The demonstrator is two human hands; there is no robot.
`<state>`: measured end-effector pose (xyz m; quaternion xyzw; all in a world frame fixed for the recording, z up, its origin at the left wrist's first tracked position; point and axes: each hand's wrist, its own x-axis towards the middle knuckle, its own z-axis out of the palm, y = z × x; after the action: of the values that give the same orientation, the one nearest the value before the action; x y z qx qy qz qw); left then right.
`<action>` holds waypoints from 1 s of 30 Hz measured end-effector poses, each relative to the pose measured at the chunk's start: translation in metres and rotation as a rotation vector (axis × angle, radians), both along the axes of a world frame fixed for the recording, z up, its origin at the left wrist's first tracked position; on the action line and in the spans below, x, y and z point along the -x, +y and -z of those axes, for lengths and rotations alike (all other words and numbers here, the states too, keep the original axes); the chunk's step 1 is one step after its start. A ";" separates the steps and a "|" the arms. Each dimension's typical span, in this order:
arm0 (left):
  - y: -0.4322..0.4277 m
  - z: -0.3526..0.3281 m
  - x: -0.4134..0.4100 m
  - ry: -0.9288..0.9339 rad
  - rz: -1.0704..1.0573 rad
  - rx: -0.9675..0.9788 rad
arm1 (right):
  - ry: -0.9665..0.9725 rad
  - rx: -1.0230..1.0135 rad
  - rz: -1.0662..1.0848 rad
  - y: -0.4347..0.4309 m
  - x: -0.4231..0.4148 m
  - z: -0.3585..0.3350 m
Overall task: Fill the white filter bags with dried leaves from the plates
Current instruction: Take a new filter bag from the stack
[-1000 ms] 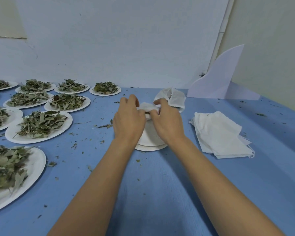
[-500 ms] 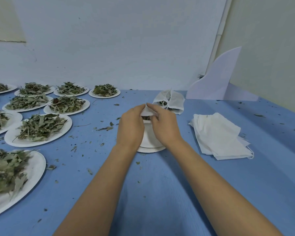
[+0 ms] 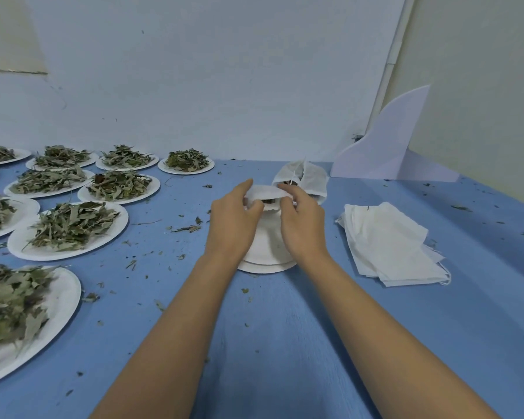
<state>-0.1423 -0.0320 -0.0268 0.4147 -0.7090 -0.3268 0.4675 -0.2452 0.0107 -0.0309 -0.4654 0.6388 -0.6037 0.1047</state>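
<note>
Head view: left hand [image 3: 233, 228] and right hand [image 3: 303, 231] pinch a filter bag [image 3: 263, 191] at its mouth; light, limp cloth, likely best held there.

Two hands [image 3: 232, 225], nine plates of leaves [image 3: 43, 252], one empty plate stack [image 3: 266, 267], two opened filter bags [image 3: 265, 192], one flat bag pile [image 3: 387, 246]

The left hand [image 3: 233, 225] and right hand [image 3: 303, 228] cover most of the plate stack [image 3: 266, 266] and the lower part of the bag [image 3: 265, 192] they pinch; its contents show only as a dark sliver at the mouth, too small to identify. The right hand screens part of the rear bag [image 3: 310, 176]. The left edge cuts off the near plate [image 3: 68, 297], whose leaves [image 3: 9, 309] are blurred.
</note>
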 end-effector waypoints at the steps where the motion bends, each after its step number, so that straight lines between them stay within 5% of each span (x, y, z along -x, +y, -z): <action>1: 0.000 -0.002 0.003 0.088 0.029 -0.046 | -0.015 0.009 -0.004 0.000 0.000 0.000; 5: -0.005 -0.014 0.023 0.290 0.168 -0.169 | -0.165 0.102 -0.082 -0.005 0.011 -0.011; 12: -0.052 -0.043 0.080 0.363 0.328 -0.267 | -0.142 0.110 -0.015 -0.048 0.056 -0.035; 15: -0.082 -0.047 0.106 0.238 0.332 -0.213 | -0.018 0.061 -0.015 -0.078 0.083 -0.033; 19: -0.116 -0.031 0.129 -0.150 0.308 -0.039 | 0.069 -0.026 -0.034 -0.105 0.112 -0.019; 23: -0.132 -0.010 0.136 -0.559 0.312 -0.067 | 0.482 -0.441 0.014 -0.119 0.125 -0.001; 25: -0.130 -0.006 0.134 -0.541 0.298 -0.126 | 0.514 -0.541 0.046 -0.119 0.122 0.001; 30: -0.116 -0.017 0.115 -0.281 0.289 -0.113 | 0.425 -0.425 0.129 -0.101 0.108 -0.014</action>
<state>-0.2574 -0.1476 -0.0096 0.3757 -0.7999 -0.3687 0.2882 -0.3527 -0.0906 -0.0171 -0.5073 0.7866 -0.3511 0.0255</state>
